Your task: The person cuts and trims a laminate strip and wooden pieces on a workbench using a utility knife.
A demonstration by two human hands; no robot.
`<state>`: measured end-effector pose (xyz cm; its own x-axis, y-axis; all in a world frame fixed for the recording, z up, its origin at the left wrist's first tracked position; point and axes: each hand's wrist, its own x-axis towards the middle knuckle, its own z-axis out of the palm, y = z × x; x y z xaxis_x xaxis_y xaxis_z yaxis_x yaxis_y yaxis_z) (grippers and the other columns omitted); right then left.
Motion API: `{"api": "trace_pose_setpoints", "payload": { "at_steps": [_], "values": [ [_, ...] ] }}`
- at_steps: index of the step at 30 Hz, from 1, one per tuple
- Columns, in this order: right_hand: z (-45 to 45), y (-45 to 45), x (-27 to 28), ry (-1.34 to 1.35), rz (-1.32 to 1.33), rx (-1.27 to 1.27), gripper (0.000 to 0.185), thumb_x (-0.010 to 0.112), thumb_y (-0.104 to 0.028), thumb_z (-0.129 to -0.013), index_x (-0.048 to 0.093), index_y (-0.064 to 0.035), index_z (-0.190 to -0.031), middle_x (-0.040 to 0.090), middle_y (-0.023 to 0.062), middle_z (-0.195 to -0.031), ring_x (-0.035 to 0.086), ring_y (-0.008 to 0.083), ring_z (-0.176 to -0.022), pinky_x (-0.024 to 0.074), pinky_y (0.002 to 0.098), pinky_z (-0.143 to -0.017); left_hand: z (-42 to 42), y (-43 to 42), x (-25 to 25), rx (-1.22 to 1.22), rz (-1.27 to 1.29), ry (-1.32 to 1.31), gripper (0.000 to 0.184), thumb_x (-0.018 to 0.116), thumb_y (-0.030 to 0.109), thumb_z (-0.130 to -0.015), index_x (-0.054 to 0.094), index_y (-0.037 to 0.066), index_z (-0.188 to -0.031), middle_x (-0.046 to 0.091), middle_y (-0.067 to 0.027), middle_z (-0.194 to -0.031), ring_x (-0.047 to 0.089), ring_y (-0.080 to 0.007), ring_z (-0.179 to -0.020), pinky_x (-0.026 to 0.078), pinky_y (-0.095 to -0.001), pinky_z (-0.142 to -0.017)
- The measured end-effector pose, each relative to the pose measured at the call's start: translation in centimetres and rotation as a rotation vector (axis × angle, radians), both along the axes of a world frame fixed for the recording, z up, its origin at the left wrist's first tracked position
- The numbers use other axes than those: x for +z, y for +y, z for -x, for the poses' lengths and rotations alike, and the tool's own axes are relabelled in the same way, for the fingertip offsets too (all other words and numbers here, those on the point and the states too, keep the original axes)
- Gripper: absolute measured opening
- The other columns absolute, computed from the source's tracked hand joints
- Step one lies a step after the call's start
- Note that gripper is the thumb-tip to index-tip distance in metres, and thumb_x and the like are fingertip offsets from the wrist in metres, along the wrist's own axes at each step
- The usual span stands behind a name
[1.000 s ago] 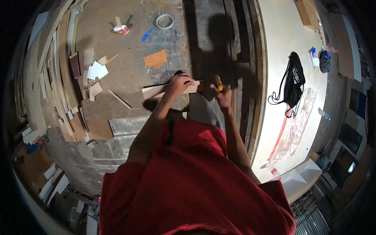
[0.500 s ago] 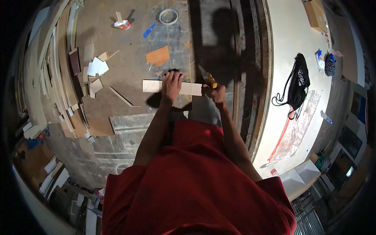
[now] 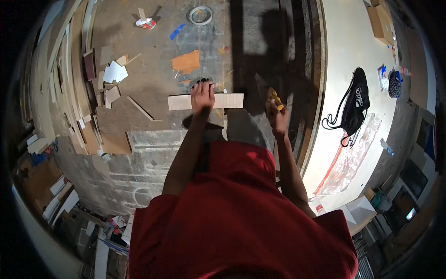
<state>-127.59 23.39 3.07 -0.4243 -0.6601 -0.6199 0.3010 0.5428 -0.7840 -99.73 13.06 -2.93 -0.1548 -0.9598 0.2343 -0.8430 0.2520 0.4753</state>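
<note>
A short, pale wooden board [image 3: 231, 101] lies crosswise in front of me, its right end sticking out past the edge of the brown work surface. My left hand [image 3: 202, 96] presses down on it, fingers curled over its far edge. To the right of the board, my right hand [image 3: 278, 118] is closed around the yellow handle of a handsaw [image 3: 271, 98]. The saw's grey, tapered blade points forward and away from me, apart from the board. Shadow hides part of the blade.
An orange-brown offcut [image 3: 186, 62], a blue strip [image 3: 177, 31] and a roll of tape [image 3: 200, 16] lie beyond the board. Long wood strips [image 3: 69, 69] are stacked at left. A black drawstring bag [image 3: 355, 104] rests on the white surface at right.
My right hand has moved right with the saw, away from the board's end. The board has swung slightly, its right end now farther from me. My left hand stays on it.
</note>
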Motion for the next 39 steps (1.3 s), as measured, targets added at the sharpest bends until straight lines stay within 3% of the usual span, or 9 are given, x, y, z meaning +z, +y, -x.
{"api": "trace_pose_setpoints", "payload": {
  "at_steps": [5,7,13,14,22,24,39],
  "values": [
    [-1.1,2.0,4.6,-0.058,0.044,-0.018,0.039,0.067,-0.039,-0.104,0.055,-0.0142,-0.077,0.044,-0.0079,-0.058,0.036,0.0029,-0.045,0.0240,0.0254,-0.042,0.8,0.2,-0.4,-0.003,-0.026,0.012,0.012,0.065,0.022,-0.098,0.064,0.011,-0.103,0.065,-0.0100,-0.093,0.062,-0.0356,-0.090,0.046,-0.0503,-0.081],
    [-2.9,2.8,7.0,-0.016,0.062,-0.112,0.040,0.067,-0.039,-0.104,0.053,-0.0148,-0.075,0.045,-0.0080,-0.059,0.037,0.0032,-0.047,0.0248,0.0255,-0.043,0.8,0.3,-0.5,0.005,-0.007,-0.017,0.013,0.064,0.025,-0.099,0.065,0.013,-0.105,0.065,-0.0074,-0.098,0.062,-0.0306,-0.096,0.045,-0.0472,-0.083],
    [-9.0,4.0,12.6,-0.036,0.248,-0.090,0.037,0.066,-0.038,-0.104,0.057,-0.0125,-0.080,0.049,-0.0066,-0.065,0.043,0.0040,-0.055,0.0320,0.0247,-0.048,0.6,-0.9,1.2,-0.094,-0.053,-0.193,0.022,0.061,0.025,-0.099,0.063,0.013,-0.117,0.063,-0.0061,-0.103,0.060,-0.0272,-0.099,0.042,-0.0444,-0.086],
    [-10.1,3.9,13.1,0.002,0.203,-0.055,0.036,0.066,-0.038,-0.105,0.057,-0.0120,-0.081,0.050,-0.0062,-0.066,0.044,0.0045,-0.055,0.0329,0.0250,-0.048,0.3,-0.9,1.8,-0.114,-0.024,-0.071,0.025,0.058,0.024,-0.100,0.063,0.013,-0.121,0.062,-0.0069,-0.102,0.059,-0.0277,-0.098,0.042,-0.0439,-0.086],
    [-16.9,4.5,12.1,0.067,0.057,0.104,0.034,0.065,-0.033,-0.106,0.062,-0.0023,-0.091,0.052,-0.0069,-0.075,0.043,0.0047,-0.066,0.0360,0.0249,-0.056,0.2,-0.8,0.3,-0.118,0.025,-0.016,0.030,0.055,0.032,-0.100,0.064,0.011,-0.121,0.061,-0.0062,-0.100,0.058,-0.0268,-0.093,0.040,-0.0434,-0.082],
    [-17.7,4.4,12.1,0.136,0.037,0.168,0.033,0.065,-0.031,-0.106,0.061,-0.0024,-0.090,0.051,-0.0062,-0.073,0.042,0.0054,-0.067,0.0367,0.0261,-0.057,0.6,-1.0,1.1,-0.137,0.065,-0.218,0.034,0.055,0.037,-0.099,0.065,0.012,-0.119,0.062,-0.0056,-0.100,0.058,-0.0254,-0.092,0.040,-0.0426,-0.081],
    [-19.5,3.0,13.6,0.218,0.014,0.263,0.030,0.069,-0.026,-0.102,0.061,0.0016,-0.094,0.052,0.0015,-0.071,0.042,0.0102,-0.068,0.0397,0.0301,-0.059,0.6,-1.8,0.3,-0.183,-0.023,0.015,0.022,0.058,0.028,-0.097,0.064,0.015,-0.114,0.060,-0.0053,-0.101,0.056,-0.0269,-0.094,0.040,-0.0448,-0.082]
  ]
}}
